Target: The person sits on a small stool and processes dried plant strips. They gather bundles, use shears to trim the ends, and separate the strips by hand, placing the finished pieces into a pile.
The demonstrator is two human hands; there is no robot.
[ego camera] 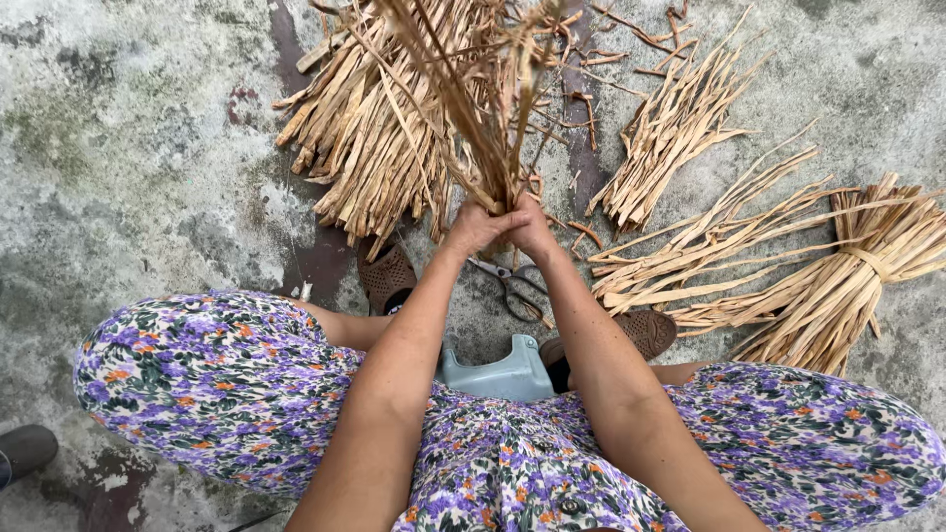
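Hands meet at centre frame, both wrapped tight round the base of an upright bunch of dried strips [473,108]. Left hand [473,229] and right hand [530,229] touch each other, fingers closed on the bunch's lower end, which stands just above the scissors [512,286]. The bunch's strips fan upward & away from the person, tips going out of frame at top.

Taking the scissors as landmark: they lie on the concrete floor [128,148] directly below the hands, betw. the two forearms, blades apart, handles toward the person. Just below them sits a pale blue-grey plastic stool [498,372], partly covered by the floral dress [227,384]. Left of the scissors, a brown sandal [386,278]; to their right & a bit lower, the other sandal [645,330]. Up-left of the scissors, behind the hands, a loose pile of strips [355,148] spread on the floor. Up-right of the scissors, a smaller loose pile [670,133]. Right of the scissors, a few long strips [709,246] laid roughly side by side, and further right a tied bundle [847,286], bound w/ a strip round its waist, touching those long strips. Far down-left of the scissors, at frame edge, a dark grey shoe toe [25,451], whose it is can't tell.
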